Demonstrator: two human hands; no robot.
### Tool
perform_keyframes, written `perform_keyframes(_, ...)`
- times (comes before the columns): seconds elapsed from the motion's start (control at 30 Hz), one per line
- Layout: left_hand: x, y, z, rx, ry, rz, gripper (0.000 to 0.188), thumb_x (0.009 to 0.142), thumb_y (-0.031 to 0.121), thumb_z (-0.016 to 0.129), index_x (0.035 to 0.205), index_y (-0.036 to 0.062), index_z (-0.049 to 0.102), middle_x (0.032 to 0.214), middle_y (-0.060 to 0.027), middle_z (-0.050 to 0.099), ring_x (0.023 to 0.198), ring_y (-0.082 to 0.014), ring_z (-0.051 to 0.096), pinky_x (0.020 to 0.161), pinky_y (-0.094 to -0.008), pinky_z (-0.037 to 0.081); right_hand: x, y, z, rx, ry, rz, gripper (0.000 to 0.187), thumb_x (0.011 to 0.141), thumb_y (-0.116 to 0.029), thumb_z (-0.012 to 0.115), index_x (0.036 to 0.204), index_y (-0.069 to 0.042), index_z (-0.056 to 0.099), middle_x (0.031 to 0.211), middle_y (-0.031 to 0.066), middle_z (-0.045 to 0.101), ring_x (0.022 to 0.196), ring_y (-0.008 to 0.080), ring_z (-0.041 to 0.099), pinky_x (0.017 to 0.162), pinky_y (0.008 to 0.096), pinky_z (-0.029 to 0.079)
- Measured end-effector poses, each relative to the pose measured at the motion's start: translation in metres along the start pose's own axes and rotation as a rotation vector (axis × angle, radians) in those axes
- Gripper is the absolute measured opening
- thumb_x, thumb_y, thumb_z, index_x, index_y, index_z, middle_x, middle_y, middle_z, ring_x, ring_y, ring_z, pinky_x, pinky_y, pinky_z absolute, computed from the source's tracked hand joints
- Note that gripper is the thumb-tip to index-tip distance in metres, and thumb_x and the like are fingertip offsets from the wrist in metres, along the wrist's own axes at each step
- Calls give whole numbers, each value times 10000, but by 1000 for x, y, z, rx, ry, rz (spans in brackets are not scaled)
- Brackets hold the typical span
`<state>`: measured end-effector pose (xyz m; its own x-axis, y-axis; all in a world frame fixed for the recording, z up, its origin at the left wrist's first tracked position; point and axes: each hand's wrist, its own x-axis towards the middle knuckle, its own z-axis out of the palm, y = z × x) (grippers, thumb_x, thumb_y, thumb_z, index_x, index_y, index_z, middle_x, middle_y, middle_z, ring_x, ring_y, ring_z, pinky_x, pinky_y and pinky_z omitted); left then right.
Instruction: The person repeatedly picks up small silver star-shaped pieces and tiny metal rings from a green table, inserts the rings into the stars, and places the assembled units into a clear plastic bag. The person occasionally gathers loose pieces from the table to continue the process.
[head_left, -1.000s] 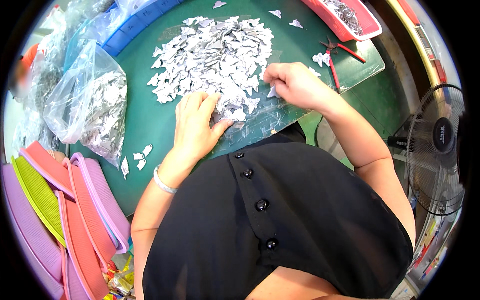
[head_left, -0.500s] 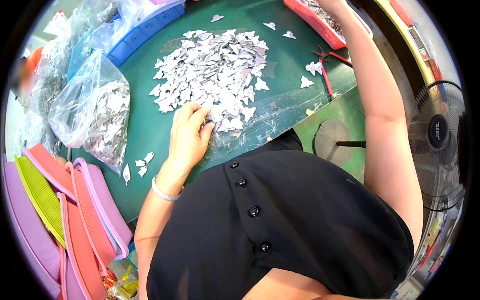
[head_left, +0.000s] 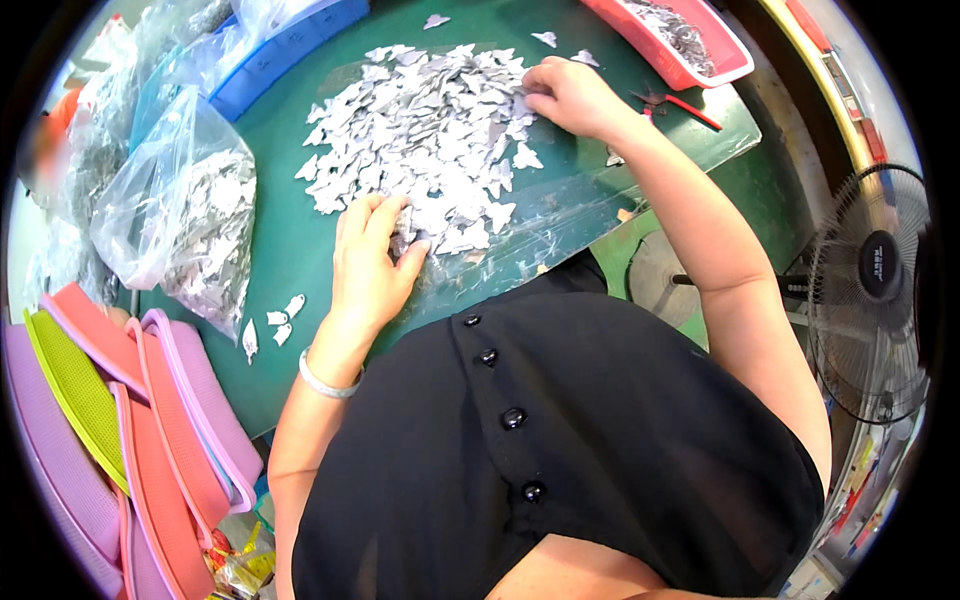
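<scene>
A heap of small pale grey winged pieces (head_left: 430,130) lies on the green table. At its near left edge rests my left hand (head_left: 370,260), fingers bent down onto the pieces and thumb held apart. At the heap's far right edge is my right hand (head_left: 580,98), fingers and thumb drawn together; what they pinch, if anything, is hidden. Just beyond that wrist lie red-handled pliers (head_left: 692,112), partly covered by the arm. A few loose pieces (head_left: 585,58) are scattered past the right hand.
A red basket (head_left: 735,65) of small parts stands at the far right. To the left are a clear bag (head_left: 205,225) of similar pieces, a blue bin (head_left: 290,55) and stacked coloured baskets (head_left: 200,400). Several small white parts (head_left: 283,318) lie near the left forearm; a fan (head_left: 875,270) stands right.
My right hand has come back from the red basket to the right edge of the heap. My left hand has stayed at the near left edge, nearly unmoved.
</scene>
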<state>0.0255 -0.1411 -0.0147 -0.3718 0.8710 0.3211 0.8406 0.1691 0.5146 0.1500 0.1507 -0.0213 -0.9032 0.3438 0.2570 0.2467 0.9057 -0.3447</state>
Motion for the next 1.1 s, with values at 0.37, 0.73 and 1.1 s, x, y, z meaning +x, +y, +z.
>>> perform_keyframes(0.37,-2,-4,-4,38,-56,-72,393,637,96,726,998,8,597,975,-114,521,933,-281,495,793,-348,422,-21,-23,-17,1265,-55,603,125,843,-87,549,920,9,572,806,99,616,728,175,636,628,251,499)
perform_keyframes(0.73,1,-2,-3,48,-50,-54,340,629,78,724,929,-2,586,944,-122,528,893,-283,512,771,-340,425,-37,-46,-1,1964,-146,563,194,891,-123,454,932,54,521,1046,287,554,952,347,592,802,361,518)
perform_keyframes(1.1,1,-2,-5,-20,-49,-89,341,627,94,729,910,14,559,899,-108,542,844,-276,517,744,-346,435,-39,-46,-1,1945,-150,608,206,895,-145,448,938,44,521,1057,278,559,986,358,577,827,370,502)
